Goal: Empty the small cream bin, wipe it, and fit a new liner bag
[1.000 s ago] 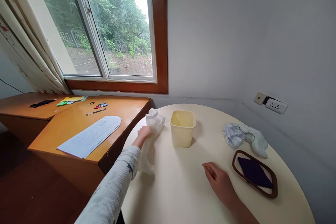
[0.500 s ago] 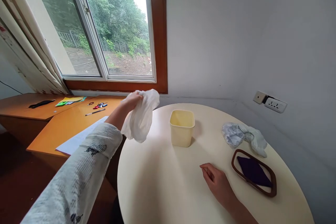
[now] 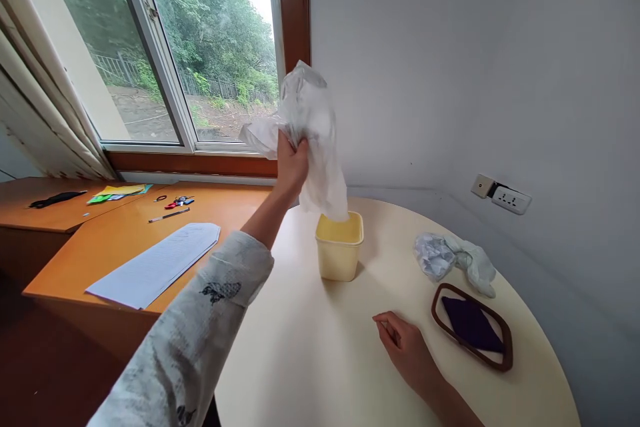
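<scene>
The left hand (image 3: 294, 160) is up in the air above the left, far part of the round table (image 3: 310, 360), and its fingers are clamped on a white plastic bag (image 3: 323, 153). The bag is crumpled, with its long way going up and down. It puffs out above the fingers, and one loose bit sticks out to the left. The rest droops to the right of the hand, and its low tip comes down over the back rim of the yellow tub (image 3: 339, 263). I cannot tell if the tip touches the tub. The tub stands upright near the table's far edge, below the left hand and to its right. The left hand is the one close to the bag, with its arm reaching up and forward

The right hand (image 3: 403, 343) is low, over the table's near right part, well apart from the bag. Its fingers are curled with the tips together, and I see nothing in them. To its right, toward the table's right edge, is a brown frame (image 3: 508, 350) with a dark purple cloth (image 3: 473, 323) inside. Behind that, two crumpled bags (image 3: 435, 259) lie near the far right edge
</scene>
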### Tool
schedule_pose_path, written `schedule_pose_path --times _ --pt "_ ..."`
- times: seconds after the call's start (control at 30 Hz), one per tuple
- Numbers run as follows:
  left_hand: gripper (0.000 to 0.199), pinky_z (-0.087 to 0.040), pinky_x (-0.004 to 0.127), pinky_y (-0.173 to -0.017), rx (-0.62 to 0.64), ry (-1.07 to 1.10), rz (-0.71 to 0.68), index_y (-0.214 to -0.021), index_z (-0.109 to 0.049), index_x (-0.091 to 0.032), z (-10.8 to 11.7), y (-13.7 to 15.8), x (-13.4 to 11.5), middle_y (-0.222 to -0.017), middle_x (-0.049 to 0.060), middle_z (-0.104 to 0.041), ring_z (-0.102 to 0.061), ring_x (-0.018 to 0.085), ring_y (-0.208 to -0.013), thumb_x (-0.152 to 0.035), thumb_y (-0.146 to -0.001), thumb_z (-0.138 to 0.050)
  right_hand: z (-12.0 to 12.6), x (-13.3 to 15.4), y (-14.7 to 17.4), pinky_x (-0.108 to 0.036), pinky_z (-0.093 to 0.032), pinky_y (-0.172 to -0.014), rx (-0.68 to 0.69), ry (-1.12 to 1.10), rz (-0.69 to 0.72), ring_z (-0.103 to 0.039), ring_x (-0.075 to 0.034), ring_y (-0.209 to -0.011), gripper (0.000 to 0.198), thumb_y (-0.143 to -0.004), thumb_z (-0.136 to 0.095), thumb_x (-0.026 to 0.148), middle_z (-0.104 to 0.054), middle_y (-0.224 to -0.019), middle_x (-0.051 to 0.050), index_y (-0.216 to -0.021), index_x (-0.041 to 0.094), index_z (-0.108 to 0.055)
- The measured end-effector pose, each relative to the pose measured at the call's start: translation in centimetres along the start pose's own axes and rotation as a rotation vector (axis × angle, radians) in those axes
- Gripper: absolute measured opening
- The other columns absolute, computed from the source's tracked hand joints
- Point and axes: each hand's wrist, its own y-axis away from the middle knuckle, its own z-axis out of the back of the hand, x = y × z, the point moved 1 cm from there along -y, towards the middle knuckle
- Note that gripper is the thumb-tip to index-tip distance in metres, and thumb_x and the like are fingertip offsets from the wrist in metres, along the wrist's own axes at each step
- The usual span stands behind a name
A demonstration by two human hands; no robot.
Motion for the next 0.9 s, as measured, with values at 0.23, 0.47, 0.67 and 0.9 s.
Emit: schedule_pose_path --times 0.23,0.47,0.67,0.9 --pt "0.035 -0.036 0.033 -0.096 0.179 -0.041 0.159 -0.115 -0.038 -0.019 -1.9 8.2 2.1 -0.118 0.008 -0.051 -0.046 0.019 -0.114 -0.021 -0.081 -0.046 0.0 0.3 0.0 -0.023 -0.037 -0.049 0.026 -0.046 -0.026 -0.041 -0.012 -0.05 0.025 -0.087 -0.038 0.035 -0.04 -0.054 0.004 -0.087 0.02 -0.058" --pt "0.015 -0.045 0.029 -0.072 0.379 -0.096 0.284 -0.09 -0.047 -0.016 -1.8 13.1 4.7 -0.085 0.004 -0.058 -0.056 0.016 -0.08 -0.023 -0.078 -0.046 1.7 0.3 -2.2 -0.025 -0.043 -0.06 -0.205 -0.078 0.007 -0.05 -0.014 -0.06 0.026 -0.085 -0.041 0.035 -0.058 -0.068 -0.002 -0.09 0.019 -0.061" --pt "0.014 -0.043 0.033 -0.084 0.702 -0.149 0.21 -0.083 -0.06 -0.017 -0.8 12.5 2.8 -0.09 0.005 -0.061 -0.056 0.02 -0.091 -0.026 -0.073 -0.056 5.2 1.3 -9.6 -0.033 -0.046 -0.077 -0.357 -0.41 -0.103 -0.054 -0.023 -0.102 0.043 -0.079 -0.049 0.047 -0.06 -0.113 -0.012 -0.108 0.016 -0.058" --pt "0.018 -0.016 0.05 -0.105 1.042 -0.426 -0.082 -0.086 -0.071 -0.025 1.5 12.4 -1.0 -0.114 0.007 -0.057 -0.041 0.033 -0.116 -0.031 -0.072 -0.061 6.2 4.0 -17.5 -0.036 -0.045 -0.081 -0.167 -0.787 -0.097 -0.056 -0.023 -0.102 0.041 -0.073 -0.061 0.044 -0.062 -0.112 -0.007 -0.106 0.02 -0.058"
